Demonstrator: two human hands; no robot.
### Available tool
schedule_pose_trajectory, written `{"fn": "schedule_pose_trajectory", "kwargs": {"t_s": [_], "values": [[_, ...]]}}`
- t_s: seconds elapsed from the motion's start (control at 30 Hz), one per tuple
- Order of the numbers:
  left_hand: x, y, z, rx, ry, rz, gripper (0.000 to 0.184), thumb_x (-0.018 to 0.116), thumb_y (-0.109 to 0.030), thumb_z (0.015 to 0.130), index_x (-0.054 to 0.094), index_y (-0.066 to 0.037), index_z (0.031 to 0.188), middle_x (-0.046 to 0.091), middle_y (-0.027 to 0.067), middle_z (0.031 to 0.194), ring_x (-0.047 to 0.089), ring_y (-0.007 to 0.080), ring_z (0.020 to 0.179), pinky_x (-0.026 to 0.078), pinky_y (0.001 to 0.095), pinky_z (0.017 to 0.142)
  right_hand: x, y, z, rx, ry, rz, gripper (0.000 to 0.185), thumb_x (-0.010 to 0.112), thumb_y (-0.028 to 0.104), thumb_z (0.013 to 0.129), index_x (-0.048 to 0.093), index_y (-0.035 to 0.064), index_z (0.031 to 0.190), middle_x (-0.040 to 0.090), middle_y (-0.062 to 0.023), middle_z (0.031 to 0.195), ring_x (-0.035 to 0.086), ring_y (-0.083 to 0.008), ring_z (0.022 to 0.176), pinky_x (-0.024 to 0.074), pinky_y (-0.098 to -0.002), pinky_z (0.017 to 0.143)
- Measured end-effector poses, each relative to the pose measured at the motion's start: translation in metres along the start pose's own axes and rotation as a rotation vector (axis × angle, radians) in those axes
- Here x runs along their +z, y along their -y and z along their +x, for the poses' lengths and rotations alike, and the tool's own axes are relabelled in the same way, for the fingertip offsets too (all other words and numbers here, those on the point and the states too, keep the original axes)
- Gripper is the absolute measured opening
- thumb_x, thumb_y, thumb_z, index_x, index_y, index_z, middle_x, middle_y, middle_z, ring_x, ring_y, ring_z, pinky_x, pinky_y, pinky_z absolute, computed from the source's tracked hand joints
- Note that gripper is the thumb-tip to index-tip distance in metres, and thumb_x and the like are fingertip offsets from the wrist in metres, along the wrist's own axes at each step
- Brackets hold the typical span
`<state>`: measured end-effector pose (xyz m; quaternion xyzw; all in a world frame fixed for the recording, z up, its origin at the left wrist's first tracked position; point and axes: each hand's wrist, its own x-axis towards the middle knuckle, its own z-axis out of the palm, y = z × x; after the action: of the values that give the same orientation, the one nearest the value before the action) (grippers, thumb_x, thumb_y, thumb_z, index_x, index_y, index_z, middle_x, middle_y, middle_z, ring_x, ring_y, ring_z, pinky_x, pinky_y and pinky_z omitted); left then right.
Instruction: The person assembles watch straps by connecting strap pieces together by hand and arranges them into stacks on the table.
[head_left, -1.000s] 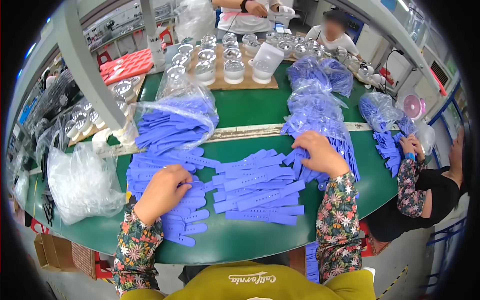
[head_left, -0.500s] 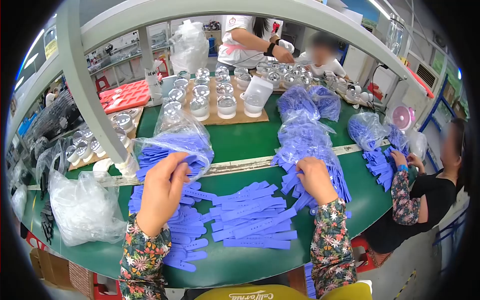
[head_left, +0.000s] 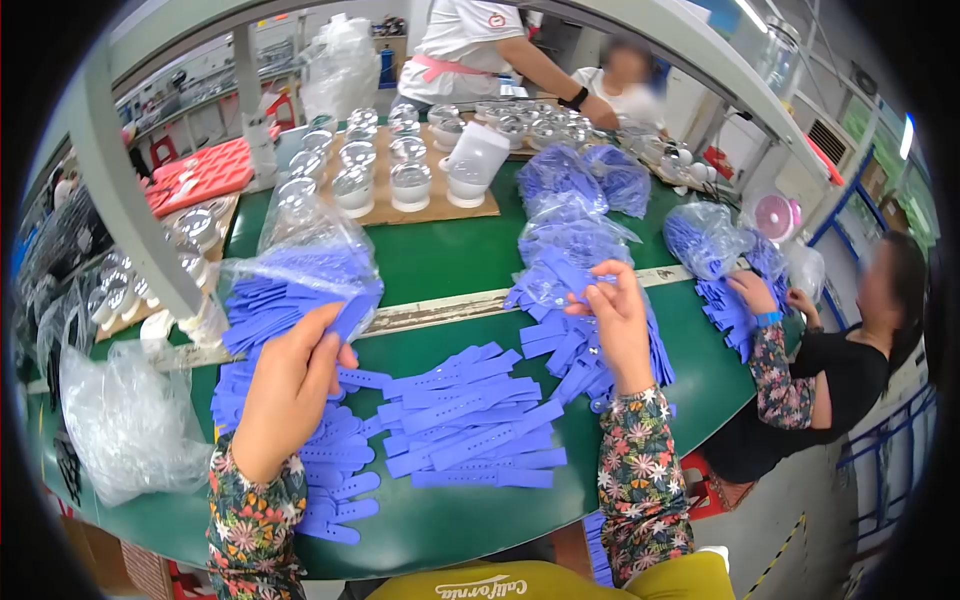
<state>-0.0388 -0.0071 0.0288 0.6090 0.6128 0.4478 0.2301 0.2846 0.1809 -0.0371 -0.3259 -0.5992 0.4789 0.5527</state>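
My left hand (head_left: 290,385) pinches a blue-violet watch strap (head_left: 352,316), in front of the open plastic bag of straps (head_left: 290,268). Between the fingers of my right hand (head_left: 615,315) is another watch strap (head_left: 566,272), raised over the right-hand heap of straps (head_left: 570,350). A loose stack of straps with punched holes (head_left: 470,415) lies on the green table between my hands. More straps (head_left: 340,480) are fanned out below my left wrist.
Clear domes on white bases (head_left: 410,185) stand on cardboard at the back. A crumpled plastic bag (head_left: 130,425) lies at left, near a grey frame post (head_left: 140,190). Filled strap bags (head_left: 575,205) sit beyond my right hand. A co-worker (head_left: 830,385) handles straps at right.
Each hand now has a strap lifted in its fingers. My right hand has risen from the heap. The view has shifted, so the table's things appear further left.
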Motion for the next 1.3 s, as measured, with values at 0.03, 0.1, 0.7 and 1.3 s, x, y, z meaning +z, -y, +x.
{"fn": "schedule_pose_trajectory", "kwargs": {"t_s": [0.03,0.1,0.7,1.3], "values": [[0.001,0.003,0.000,0.046,0.017,0.001,0.033,0.048,0.000,0.098,0.057,0.002,0.129,0.067,0.0073,0.084,0.063,0.0125,0.067,0.050,0.0277,0.061,-0.001,-0.002,0.000,-0.008,-0.025,-0.002,0.012,0.051,0.000,0.099,0.054,0.0056,0.110,0.066,-0.0117,0.096,0.070,-0.0241,0.083,0.0582,-0.0353,0.076],[0.003,0.003,0.002,0.052,0.076,-0.008,0.035,0.045,-0.001,0.099,0.054,0.002,0.132,0.067,0.0068,0.084,0.063,0.0124,0.068,0.050,0.0275,0.061,-0.003,-0.006,0.000,0.187,0.119,0.277,0.016,0.048,0.006,0.102,0.056,0.0032,0.115,0.067,-0.0156,0.107,0.070,-0.0262,0.091,0.0576,-0.0382,0.083],[0.003,-0.001,-0.002,-0.086,0.246,-0.189,0.022,0.047,-0.011,0.102,0.059,0.002,0.116,0.069,0.0073,0.087,0.063,0.0142,0.067,0.052,0.0300,0.064,0.034,0.032,-0.031,-0.630,-0.029,-0.582,0.011,0.058,0.006,0.098,0.066,-0.0007,0.099,0.064,-0.0066,0.097,0.058,-0.0117,0.085,0.0477,-0.0250,0.076],[0.024,-0.020,-0.014,0.434,0.114,0.402,0.034,0.076,-0.007,0.075,0.070,-0.004,0.108,0.065,0.0121,0.099,0.062,0.0327,0.093,0.049,0.0418,0.084,0.076,0.046,-0.070,-0.160,0.592,-0.655,0.043,0.077,0.011,0.078,0.065,0.0010,0.117,0.055,-0.0077,0.071,0.058,-0.0183,0.061,0.0501,-0.0323,0.060]]}}
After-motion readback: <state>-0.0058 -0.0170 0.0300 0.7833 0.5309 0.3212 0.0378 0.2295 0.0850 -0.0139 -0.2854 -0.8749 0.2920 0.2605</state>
